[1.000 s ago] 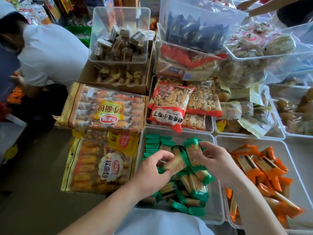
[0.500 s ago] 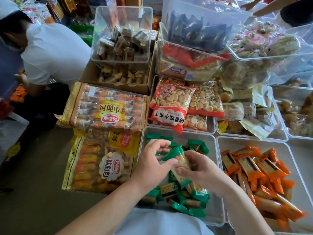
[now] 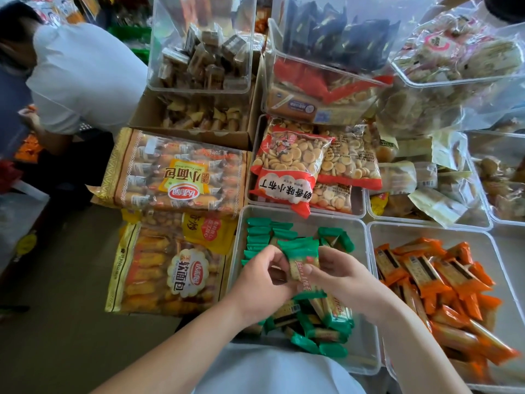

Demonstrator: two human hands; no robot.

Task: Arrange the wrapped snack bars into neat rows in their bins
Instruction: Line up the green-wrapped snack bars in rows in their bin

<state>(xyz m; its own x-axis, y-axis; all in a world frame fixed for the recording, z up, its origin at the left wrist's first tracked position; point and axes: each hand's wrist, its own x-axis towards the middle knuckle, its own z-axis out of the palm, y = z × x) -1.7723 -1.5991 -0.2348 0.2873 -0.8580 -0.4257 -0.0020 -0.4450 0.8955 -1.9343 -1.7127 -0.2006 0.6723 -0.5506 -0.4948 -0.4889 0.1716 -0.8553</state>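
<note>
A clear bin (image 3: pixel 360 231) holds green-wrapped snack bars. A neat stack of them (image 3: pixel 257 237) lines its far left side, and a loose heap (image 3: pixel 321 328) fills the near part. Above the bin's middle, my left hand (image 3: pixel 261 280) and my right hand (image 3: pixel 338 277) together hold a small bunch of green bars (image 3: pixel 302 260), each hand gripping one side. To the right, a second clear bin (image 3: pixel 497 251) holds a jumbled pile of orange-wrapped bars (image 3: pixel 443 282).
Large bread bags (image 3: pixel 176 177) lie left of the green bin. Biscuit bags (image 3: pixel 289 169) and more clear bins of snacks crowd the far side. A person in a white shirt (image 3: pixel 82 78) bends at the far left. Bare floor (image 3: pixel 56 336) lies at the near left.
Both hands have come together over the bin's middle, gathering the green bars into one bunch. The camera view shifted slightly.
</note>
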